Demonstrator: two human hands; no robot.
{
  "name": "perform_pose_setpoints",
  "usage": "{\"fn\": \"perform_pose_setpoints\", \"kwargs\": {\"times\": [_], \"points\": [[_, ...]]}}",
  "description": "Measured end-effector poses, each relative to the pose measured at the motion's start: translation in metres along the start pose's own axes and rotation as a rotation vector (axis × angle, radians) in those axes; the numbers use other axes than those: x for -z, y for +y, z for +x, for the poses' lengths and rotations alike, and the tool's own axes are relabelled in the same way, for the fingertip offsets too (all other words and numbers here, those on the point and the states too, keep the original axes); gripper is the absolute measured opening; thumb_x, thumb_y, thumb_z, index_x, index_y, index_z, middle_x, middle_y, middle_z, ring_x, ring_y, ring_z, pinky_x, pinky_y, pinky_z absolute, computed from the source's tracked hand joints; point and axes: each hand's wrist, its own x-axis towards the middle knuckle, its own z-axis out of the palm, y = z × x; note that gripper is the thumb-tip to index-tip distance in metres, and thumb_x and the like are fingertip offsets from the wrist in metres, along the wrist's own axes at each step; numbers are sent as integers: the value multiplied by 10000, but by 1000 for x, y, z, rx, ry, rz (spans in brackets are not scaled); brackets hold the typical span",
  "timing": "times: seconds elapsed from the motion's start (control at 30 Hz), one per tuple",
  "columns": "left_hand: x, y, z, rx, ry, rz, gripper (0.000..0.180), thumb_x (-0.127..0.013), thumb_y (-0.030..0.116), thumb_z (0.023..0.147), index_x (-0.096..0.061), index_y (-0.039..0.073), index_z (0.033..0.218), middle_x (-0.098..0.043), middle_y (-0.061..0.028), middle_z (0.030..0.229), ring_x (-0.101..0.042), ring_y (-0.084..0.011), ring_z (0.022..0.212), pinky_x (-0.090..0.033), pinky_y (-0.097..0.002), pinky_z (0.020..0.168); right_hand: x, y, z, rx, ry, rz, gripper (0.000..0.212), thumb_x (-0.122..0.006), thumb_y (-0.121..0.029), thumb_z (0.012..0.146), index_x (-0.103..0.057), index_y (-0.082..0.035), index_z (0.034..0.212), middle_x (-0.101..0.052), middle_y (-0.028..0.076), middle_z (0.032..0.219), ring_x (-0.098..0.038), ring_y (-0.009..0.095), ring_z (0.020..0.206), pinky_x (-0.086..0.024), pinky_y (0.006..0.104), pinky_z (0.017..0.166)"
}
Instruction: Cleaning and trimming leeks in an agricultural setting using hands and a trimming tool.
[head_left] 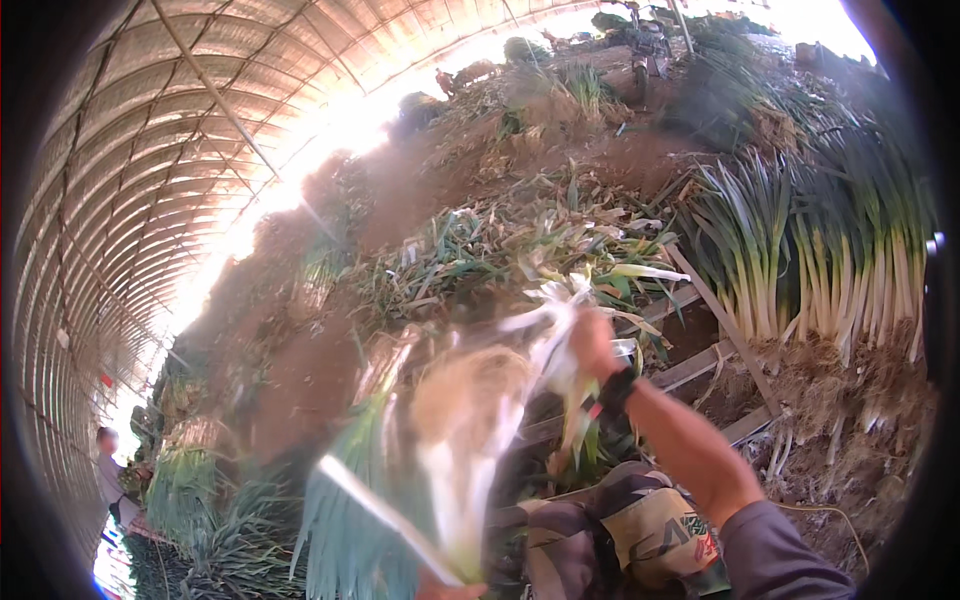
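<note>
My left hand (452, 591) shows only in part at the lower edge, closed around a leek (462, 500) whose white shank points up to a blurred, brown root end. A second white shank slants beside it, with long green leaves hanging to its left. My right hand (592, 345), with a dark watch on its wrist, is closed on pale, ragged outer leek leaves (548, 325). These leaves trail beside the root end and are smeared by motion. Whether they are still joined to the leek I cannot tell.
Upright leeks (830, 260) stand bundled at the right, beside a wooden frame (725, 335). Leaf scraps (480, 255) cover the ground ahead. More leeks (200, 500) lie at the left, where another person (112, 480) is. A printed sack (655, 535) lies near my lap.
</note>
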Motion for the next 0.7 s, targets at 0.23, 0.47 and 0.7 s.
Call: {"fn": "perform_pose_setpoints", "kwargs": {"times": [0.23, 0.47, 0.7], "points": [[26, 7, -8, 170, -120, -251, 387, -832, 68, 786, -663, -9, 1126, -708, -105, 972, -711, -224, 766, -604, -373, 618, -23, 61, -21, -150, -805, 122, 415, -543, 14, 951, -561, 5, 1365, -653, 132, 1284, -645, 207, 1124, -516, 347, 973], [14, 1, -2, -1, -150, -256, 376, -823, 98, 787, -669, 3, 1116, -698, -95, 938, -705, -229, 786, -595, -369, 665, -87, 32, -107, 255, -1255, -38, 497, -568, 73, 763, -639, -9, 1248, -699, 191, 1065, -662, 233, 894, -538, 373, 806], [5, 26, 5, 138, -308, -294, 283, -806, 99, 802, -693, 10, 1047, -697, -75, 855, -675, -177, 694, -545, -322, 575, -63, -25, -135, 381, -1197, -64, 343, -716, -86, 767, -667, -32, 1102, -698, 151, 1007, -624, 218, 841, -517, 364, 731]]}}
